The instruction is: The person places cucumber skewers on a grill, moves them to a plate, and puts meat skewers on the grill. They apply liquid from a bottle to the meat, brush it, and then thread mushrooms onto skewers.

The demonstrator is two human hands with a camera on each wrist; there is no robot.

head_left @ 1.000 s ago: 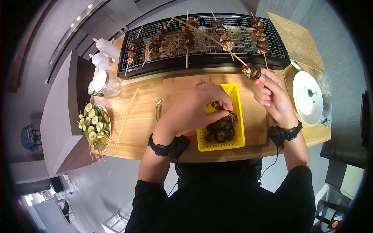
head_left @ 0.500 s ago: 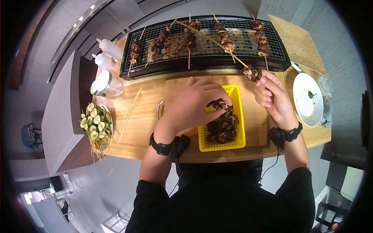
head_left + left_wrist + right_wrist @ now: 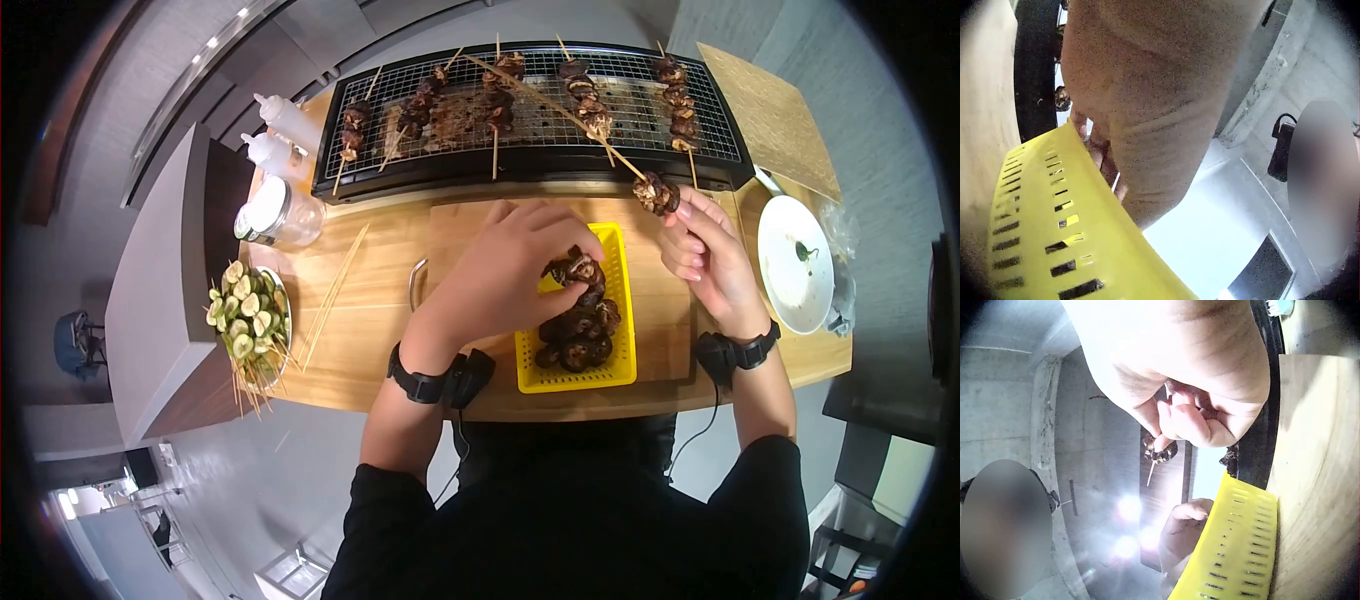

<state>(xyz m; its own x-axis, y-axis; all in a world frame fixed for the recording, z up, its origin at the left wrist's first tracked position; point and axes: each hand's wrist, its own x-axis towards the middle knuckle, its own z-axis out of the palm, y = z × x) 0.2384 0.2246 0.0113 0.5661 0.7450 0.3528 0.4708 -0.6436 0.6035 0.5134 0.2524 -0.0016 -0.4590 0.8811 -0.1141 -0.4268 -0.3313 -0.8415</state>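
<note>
A yellow perforated basket (image 3: 628, 350) holds several dark brown mushrooms (image 3: 580, 340). Over its upper left part, the left hand (image 3: 505, 262) pinches a mushroom piece (image 3: 582, 268) between thumb and fingers. To the right of the basket, the right hand (image 3: 712, 262) grips mushroom pieces (image 3: 656, 193) threaded near one end of a wooden skewer (image 3: 560, 112), whose long bare part slants up and left over the grill. In the right wrist view the right hand (image 3: 1191, 381) has its fingers curled beside the threaded pieces (image 3: 1159, 450). The left wrist view shows the left hand (image 3: 1141, 112) beyond the basket wall (image 3: 1072, 212).
A black grill (image 3: 420, 172) with several mushroom skewers stands behind the wooden board (image 3: 460, 215). At the left are squeeze bottles (image 3: 290, 122), a jar (image 3: 290, 215), loose skewers (image 3: 335, 295) and a plate of green slices (image 3: 245, 315). A white oval plate (image 3: 790, 285) lies right.
The left hand has lifted slightly, and the mushroom piece in its fingers shows more. The right hand with its skewer has hardly moved. The whole view has shifted a little.
</note>
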